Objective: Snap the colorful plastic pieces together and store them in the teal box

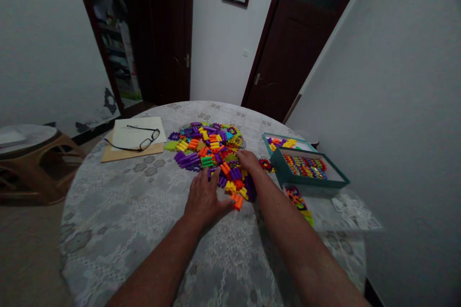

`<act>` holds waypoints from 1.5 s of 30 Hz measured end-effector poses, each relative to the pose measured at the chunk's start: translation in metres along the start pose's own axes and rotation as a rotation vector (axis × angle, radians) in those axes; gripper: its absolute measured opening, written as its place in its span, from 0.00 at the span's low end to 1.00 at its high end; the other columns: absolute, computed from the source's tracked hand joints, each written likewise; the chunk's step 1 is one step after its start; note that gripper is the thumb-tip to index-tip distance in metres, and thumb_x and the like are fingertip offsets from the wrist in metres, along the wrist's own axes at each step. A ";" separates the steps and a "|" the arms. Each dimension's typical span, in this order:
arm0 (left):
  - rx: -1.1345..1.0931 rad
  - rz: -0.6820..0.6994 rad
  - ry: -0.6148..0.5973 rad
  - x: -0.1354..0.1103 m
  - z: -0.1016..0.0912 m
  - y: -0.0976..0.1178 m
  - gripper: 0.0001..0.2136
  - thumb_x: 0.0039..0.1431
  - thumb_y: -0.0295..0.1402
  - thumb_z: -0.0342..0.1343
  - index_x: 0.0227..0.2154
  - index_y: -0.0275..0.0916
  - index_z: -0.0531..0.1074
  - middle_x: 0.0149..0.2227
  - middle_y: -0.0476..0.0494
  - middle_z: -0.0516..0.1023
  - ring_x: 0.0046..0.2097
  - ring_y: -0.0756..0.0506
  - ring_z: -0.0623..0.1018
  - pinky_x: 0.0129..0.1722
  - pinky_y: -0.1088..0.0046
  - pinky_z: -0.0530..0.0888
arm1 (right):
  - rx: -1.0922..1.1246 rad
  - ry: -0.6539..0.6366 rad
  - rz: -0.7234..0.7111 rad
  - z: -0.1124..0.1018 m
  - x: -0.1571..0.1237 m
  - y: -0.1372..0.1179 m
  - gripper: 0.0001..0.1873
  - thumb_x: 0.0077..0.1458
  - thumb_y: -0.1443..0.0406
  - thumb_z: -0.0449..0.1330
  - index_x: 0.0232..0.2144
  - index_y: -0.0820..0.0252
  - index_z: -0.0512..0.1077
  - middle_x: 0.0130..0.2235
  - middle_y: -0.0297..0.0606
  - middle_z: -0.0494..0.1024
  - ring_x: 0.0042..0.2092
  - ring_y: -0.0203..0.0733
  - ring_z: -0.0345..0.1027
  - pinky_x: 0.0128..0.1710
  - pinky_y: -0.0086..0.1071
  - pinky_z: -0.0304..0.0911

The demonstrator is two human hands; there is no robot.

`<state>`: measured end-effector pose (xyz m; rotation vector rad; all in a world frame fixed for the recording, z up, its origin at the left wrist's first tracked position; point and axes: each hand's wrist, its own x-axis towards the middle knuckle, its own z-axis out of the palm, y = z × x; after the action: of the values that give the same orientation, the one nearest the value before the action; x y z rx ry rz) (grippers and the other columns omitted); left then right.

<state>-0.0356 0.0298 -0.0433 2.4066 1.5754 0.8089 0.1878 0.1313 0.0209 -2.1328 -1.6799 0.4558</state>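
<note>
A heap of small plastic building pieces (pixel 207 146) in purple, orange, yellow and green lies in the middle of a round table (pixel 118 211) covered with a grey lace cloth. My left hand (pixel 204 197) rests flat on the cloth at the heap's near edge, fingers stretched out and touching orange and purple pieces. My right hand (pixel 248 159) lies on the right side of the heap, palm down, fingers curled over the pieces; what they hold, if anything, is hidden.
A teal box (pixel 309 180) with coloured pieces and its lid (pixel 268 140) stand at the right. More pieces (pixel 298 200) lie on a clear sheet before the box. Glasses (pixel 144 141) rest on papers at the left. A low wooden table (pixel 36 163) stands beyond the left edge.
</note>
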 end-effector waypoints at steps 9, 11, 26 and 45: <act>-0.077 0.045 0.121 0.003 0.007 -0.010 0.51 0.54 0.54 0.75 0.75 0.40 0.62 0.78 0.25 0.59 0.78 0.20 0.60 0.75 0.36 0.64 | -0.049 0.048 -0.040 0.021 -0.061 -0.017 0.27 0.80 0.54 0.48 0.63 0.60 0.80 0.63 0.53 0.82 0.66 0.53 0.74 0.67 0.40 0.61; -0.098 0.052 0.136 0.003 0.007 -0.013 0.48 0.57 0.54 0.74 0.75 0.39 0.62 0.77 0.24 0.61 0.77 0.20 0.61 0.75 0.35 0.64 | -0.051 0.042 -0.065 0.023 -0.073 -0.019 0.28 0.80 0.53 0.47 0.62 0.61 0.80 0.63 0.54 0.82 0.67 0.53 0.73 0.67 0.41 0.60; -0.207 0.230 0.124 0.012 0.001 -0.027 0.38 0.66 0.50 0.67 0.74 0.43 0.64 0.74 0.31 0.69 0.75 0.25 0.66 0.76 0.35 0.62 | -0.171 0.263 -0.100 -0.018 -0.083 0.016 0.25 0.79 0.55 0.53 0.64 0.64 0.78 0.65 0.55 0.79 0.69 0.53 0.69 0.72 0.41 0.57; -0.229 0.289 0.020 0.013 -0.006 -0.032 0.37 0.70 0.48 0.62 0.77 0.44 0.59 0.74 0.31 0.69 0.77 0.26 0.65 0.74 0.38 0.67 | -0.280 0.191 -0.022 -0.003 -0.083 0.022 0.24 0.77 0.59 0.49 0.59 0.60 0.81 0.61 0.54 0.81 0.64 0.55 0.72 0.67 0.43 0.64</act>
<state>-0.0604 0.0541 -0.0463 2.4896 1.0837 1.0041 0.1883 0.0459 0.0139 -2.2638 -1.7387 0.0064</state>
